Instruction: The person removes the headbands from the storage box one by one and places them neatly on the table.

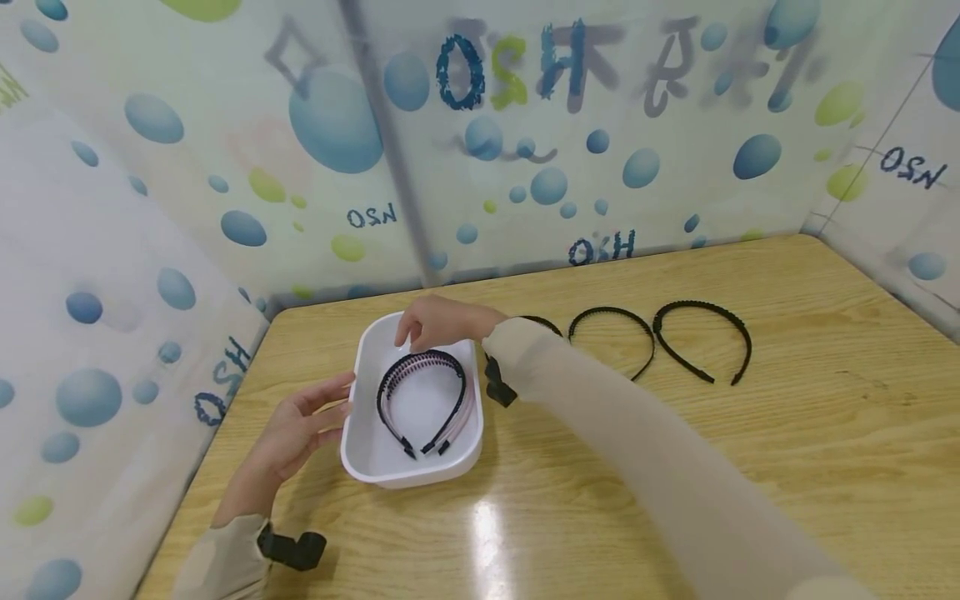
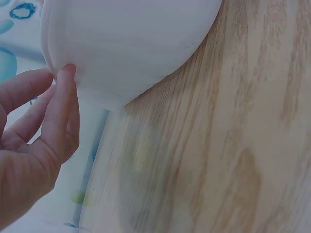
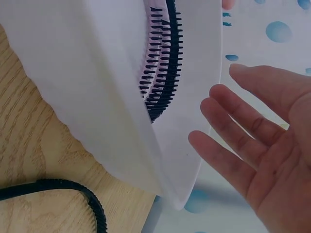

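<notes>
A white plastic bin point(image 1: 367, 454) stands on the table. Inside it lie a black toothed headband point(image 1: 459, 392) and pink headbands point(image 1: 471, 408), nested together with their ends toward me. My left hand point(image 1: 300, 425) is at the bin's left side, its fingertips touching the wall just under the rim, as the left wrist view also shows. Over the far end of the bin hovers my right hand point(image 1: 442, 321), fingers relaxed and apart, with nothing held. In the right wrist view the teeth of the black headband point(image 3: 174, 53) show beyond the bin's wall, near the right fingertips.
Right of the bin, a black headband point(image 1: 543, 322) is partly covered by the right forearm. Beside it lie a thin black headband point(image 1: 611, 310) and a braided-looking black one point(image 1: 701, 303). Patterned sheets point(image 1: 480, 200) border the wooden table point(image 1: 825, 375) at the back and sides.
</notes>
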Demonstrator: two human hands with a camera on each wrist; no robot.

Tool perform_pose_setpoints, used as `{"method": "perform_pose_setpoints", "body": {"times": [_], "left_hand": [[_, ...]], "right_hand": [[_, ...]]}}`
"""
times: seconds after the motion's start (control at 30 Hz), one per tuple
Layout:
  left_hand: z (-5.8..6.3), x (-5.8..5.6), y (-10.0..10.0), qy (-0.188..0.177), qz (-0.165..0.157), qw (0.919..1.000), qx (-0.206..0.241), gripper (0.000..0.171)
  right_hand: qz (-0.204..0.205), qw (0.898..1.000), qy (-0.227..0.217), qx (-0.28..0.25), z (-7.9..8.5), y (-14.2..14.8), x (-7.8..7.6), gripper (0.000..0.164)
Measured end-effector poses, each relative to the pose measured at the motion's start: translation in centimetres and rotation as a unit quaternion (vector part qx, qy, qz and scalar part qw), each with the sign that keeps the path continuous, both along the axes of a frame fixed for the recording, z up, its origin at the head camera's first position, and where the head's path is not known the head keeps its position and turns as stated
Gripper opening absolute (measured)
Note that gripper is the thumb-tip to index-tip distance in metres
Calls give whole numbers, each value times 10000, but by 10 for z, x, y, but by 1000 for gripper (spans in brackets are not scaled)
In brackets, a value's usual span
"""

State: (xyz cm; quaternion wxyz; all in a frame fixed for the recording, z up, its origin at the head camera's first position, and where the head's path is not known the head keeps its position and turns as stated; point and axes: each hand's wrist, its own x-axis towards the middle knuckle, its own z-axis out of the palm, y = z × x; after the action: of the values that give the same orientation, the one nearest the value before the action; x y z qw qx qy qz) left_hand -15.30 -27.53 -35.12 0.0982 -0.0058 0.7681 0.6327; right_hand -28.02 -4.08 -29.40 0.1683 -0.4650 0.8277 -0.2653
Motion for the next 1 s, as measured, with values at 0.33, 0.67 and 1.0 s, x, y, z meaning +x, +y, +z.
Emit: {"method": "perform_pose_setpoints", "body": {"times": [0.33,0.67,1.0], "left_hand": [[1,3,1,8,-12,10000,74,54],[2,3,0,-48,8,9999,98,54],[1,-1,0,-133,73,9999,-10,53]], "right_hand": [[-295,9989,28,360,-3,-11,-5,25],[-693,9958,-242,538,-3,-16,-7,27],[-1175,9886,-390,862,-3,-19,-7,26]]}}
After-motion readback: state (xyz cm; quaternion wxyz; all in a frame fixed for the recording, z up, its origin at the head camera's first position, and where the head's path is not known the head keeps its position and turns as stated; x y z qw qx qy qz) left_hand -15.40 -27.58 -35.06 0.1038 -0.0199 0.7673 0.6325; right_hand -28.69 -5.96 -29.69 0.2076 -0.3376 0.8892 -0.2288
